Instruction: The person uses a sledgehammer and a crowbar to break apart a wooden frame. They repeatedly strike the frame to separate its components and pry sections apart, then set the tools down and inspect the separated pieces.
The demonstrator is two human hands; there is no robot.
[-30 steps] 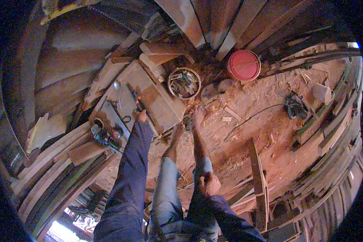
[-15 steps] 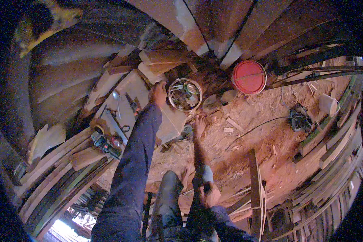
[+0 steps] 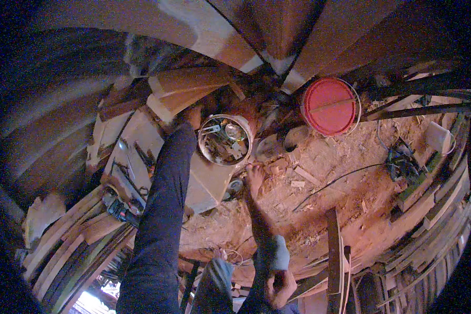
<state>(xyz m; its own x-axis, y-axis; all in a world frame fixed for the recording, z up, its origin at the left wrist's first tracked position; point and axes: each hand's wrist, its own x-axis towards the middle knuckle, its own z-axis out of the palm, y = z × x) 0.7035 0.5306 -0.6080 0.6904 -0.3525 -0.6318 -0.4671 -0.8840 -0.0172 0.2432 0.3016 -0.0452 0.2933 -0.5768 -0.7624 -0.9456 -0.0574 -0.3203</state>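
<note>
Round bucket [image 3: 251, 137] of loose hardware [image 3: 228, 142] just right of the left hand [image 3: 193, 115]

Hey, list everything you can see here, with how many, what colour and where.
Open round bucket: one, pale-rimmed, upper centre
Metal oddments: many, silvery and dark, inside that bucket
Round red bucket, apparently lidded: one, red, upper right
Small pale handled bucket: one, whitish, far right
Corded power tool: one, black, right, on the ground
Handheld power tool: one, dark greenish, left
Flat panel: one, pale brown, left of centre
Wooden boards: many, brown and grey, both sides
Wood scraps: many, pale, on reddish ground
Bare feet: two, centre and lower centre
Left hand: one, dim, beside the open bucket's left rim
Right hand: one, lower centre, fingers curled
</note>
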